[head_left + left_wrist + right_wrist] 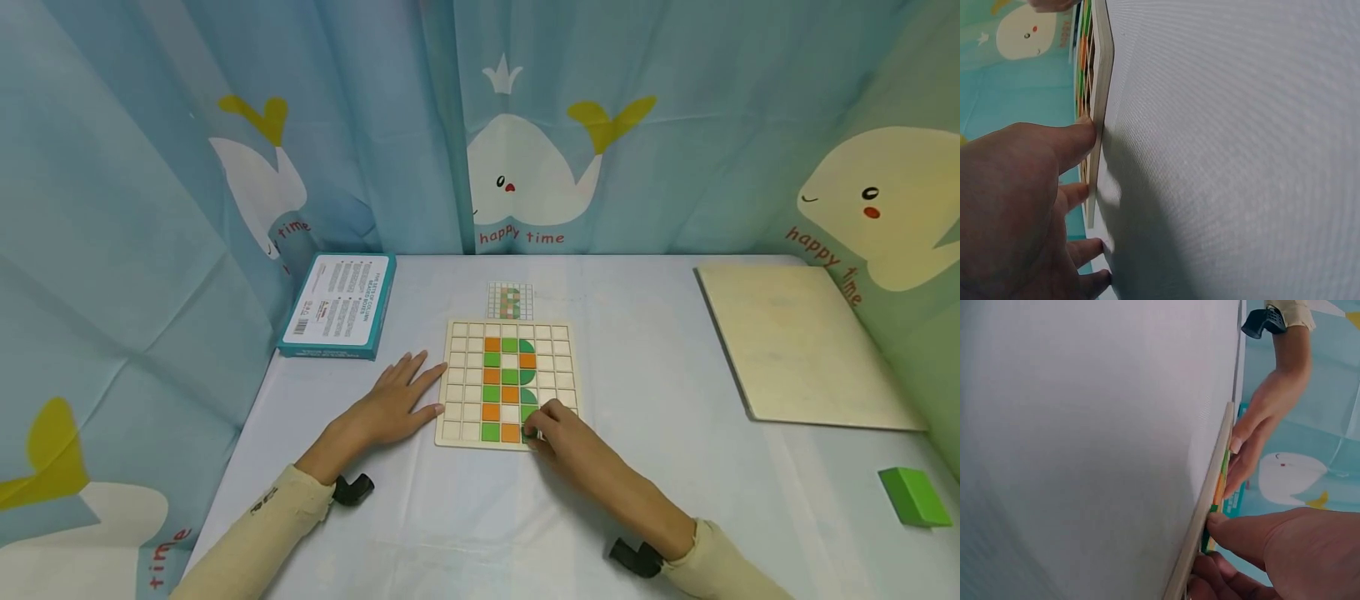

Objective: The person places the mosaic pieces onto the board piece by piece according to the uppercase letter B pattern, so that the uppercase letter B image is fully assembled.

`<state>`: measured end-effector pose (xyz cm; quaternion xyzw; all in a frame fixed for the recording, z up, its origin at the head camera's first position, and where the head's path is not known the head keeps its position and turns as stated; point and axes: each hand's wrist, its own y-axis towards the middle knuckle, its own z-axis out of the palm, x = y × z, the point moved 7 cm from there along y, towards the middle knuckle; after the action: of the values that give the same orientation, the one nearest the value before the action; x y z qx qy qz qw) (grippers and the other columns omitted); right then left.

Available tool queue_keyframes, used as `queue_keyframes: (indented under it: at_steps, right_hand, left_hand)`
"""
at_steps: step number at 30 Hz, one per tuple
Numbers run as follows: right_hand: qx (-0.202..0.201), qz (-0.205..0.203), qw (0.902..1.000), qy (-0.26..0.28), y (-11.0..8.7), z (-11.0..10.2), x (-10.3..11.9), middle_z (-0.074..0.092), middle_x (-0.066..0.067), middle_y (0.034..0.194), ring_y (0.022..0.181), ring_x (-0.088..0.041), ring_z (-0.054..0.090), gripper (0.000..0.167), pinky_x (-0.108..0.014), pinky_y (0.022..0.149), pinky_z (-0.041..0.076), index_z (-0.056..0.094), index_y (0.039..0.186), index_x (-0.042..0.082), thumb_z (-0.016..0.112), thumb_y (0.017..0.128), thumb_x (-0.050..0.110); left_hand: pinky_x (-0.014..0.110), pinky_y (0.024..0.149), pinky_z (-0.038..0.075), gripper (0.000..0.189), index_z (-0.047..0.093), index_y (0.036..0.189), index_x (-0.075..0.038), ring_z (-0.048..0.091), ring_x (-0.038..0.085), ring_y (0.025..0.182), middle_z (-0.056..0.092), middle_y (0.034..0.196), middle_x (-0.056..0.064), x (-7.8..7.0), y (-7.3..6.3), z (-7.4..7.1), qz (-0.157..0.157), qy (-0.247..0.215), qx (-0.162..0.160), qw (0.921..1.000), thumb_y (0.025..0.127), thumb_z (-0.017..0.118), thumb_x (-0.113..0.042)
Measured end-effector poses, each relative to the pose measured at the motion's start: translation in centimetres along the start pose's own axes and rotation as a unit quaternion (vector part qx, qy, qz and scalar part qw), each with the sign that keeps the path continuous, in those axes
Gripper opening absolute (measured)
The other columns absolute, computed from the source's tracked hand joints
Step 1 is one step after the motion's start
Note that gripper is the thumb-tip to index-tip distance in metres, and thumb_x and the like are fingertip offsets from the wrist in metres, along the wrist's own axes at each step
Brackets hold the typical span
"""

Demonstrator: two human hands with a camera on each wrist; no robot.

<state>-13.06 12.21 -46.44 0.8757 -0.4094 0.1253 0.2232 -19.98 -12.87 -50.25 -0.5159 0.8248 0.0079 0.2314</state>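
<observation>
A square wooden grid board (454, 397) lies on the table, its middle columns filled with orange, light green and dark green tiles. Some dark green pieces (527, 377) have a rounded side. My left hand (390, 408) lies spread beside the board, thumb and index finger touching its left edge. At the near end of the third filled column, my right hand (573, 446) pinches a dark green tile (1205, 540) between thumb and fingers, low over the board. Its shape is mostly hidden by the fingers. A small pattern card (511, 301) lies just behind the board.
A teal-edged box (337, 304) sits at the back left of the white table (465, 525). Toward the right lies a large pale board (810, 346), with a green block (914, 497) nearer the front. Curtains with whale prints (532, 171) surround the table.
</observation>
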Motion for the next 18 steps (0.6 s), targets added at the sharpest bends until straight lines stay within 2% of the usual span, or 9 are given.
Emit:
queue_keyframes:
  at_steps: [14,18]
  right_hand:
    - [0.007,-0.02,0.9997,-0.012,0.16,-0.07,-0.23,0.061,-0.007,0.098,0.082,-0.016,0.062,0.022,-0.026,0.074,0.057,0.071,0.098,0.004,0.081,0.085,-0.01]
    - [0.012,-0.009,0.9998,-0.013,0.25,-0.34,-0.44,0.063,-0.007,0.1,0.085,-0.016,0.064,0.021,-0.027,0.075,0.057,0.072,0.1,0.005,0.082,0.086,-0.008]
  left_hand:
    - [0.061,0.13,0.011,0.072,0.025,0.17,-0.027,0.004,0.041,0.164,0.01,0.178,0.014,0.03,-0.01,0.02,-0.004,-0.001,0.008,1.0,0.108,0.051,-0.054]
    - [0.058,0.131,0.012,0.075,0.023,0.17,-0.025,0.005,0.038,0.164,0.012,0.178,0.012,0.47,0.13,-0.21,-0.002,-0.015,0.008,0.9999,0.107,0.051,-0.056]
